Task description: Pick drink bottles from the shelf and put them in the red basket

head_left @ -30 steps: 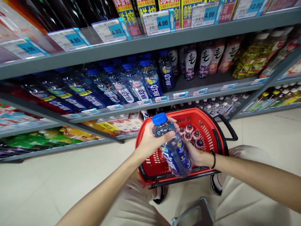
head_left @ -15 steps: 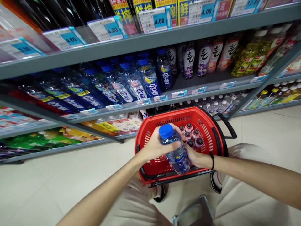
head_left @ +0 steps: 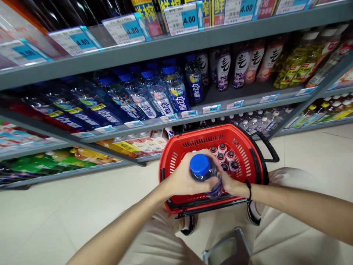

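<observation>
A clear drink bottle with a blue cap (head_left: 200,164) is between my hands, above the red shopping basket (head_left: 172,200). My left hand (head_left: 183,178) wraps round its upper part, thumb across the near side. On the bottle's right side, my right hand (head_left: 231,184) is closed against it, with most of its fingers hidden behind the bottle. Seen from above, the cap faces me and the lower end is partly covered by my left thumb. Several dark-capped pink bottles (head_left: 230,155) stand in the basket, beyond my hands.
A shelf (head_left: 154,125) ahead holds several blue-capped bottles (head_left: 178,88) and white-labelled bottles (head_left: 223,70). The basket's black handle (head_left: 271,149) sticks out to the right. A small stool-like object (head_left: 228,246) is on the floor between my legs.
The bottle has tipped so that its cap turns more towards me, and less of its label shows. Both hands remain on it. The view has shifted slightly.
</observation>
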`<state>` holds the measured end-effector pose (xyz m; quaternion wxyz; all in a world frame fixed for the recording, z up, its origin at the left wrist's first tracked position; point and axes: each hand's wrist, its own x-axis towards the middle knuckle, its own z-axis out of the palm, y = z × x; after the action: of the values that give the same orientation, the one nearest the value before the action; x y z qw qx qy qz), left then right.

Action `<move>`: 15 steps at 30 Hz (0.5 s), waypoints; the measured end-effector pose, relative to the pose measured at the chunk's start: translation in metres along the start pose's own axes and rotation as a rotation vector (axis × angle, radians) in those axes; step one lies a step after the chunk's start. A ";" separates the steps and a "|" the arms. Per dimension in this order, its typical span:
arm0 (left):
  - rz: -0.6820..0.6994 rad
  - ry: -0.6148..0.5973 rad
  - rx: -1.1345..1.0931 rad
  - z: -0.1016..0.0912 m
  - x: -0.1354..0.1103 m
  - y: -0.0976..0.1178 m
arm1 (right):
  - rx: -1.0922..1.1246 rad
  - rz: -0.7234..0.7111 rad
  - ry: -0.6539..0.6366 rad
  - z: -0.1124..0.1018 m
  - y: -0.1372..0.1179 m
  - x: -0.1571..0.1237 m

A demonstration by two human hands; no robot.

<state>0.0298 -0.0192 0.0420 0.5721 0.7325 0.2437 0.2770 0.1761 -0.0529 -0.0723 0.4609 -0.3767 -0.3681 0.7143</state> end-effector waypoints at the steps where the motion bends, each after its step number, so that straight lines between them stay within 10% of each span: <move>1: 0.001 -0.007 0.025 0.002 -0.001 0.001 | -0.012 -0.023 0.011 -0.001 0.001 0.000; 11: 0.183 -0.109 0.187 0.014 -0.012 0.004 | -0.396 -0.069 -0.021 -0.026 0.010 -0.014; 15: 0.389 -0.140 0.223 0.021 -0.013 0.001 | -0.499 -0.300 -0.245 -0.024 -0.009 -0.018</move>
<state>0.0347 -0.0429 0.0373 0.4391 0.8417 0.0868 0.3020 0.2054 -0.0633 -0.0715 0.4067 -0.3309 -0.6362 0.5660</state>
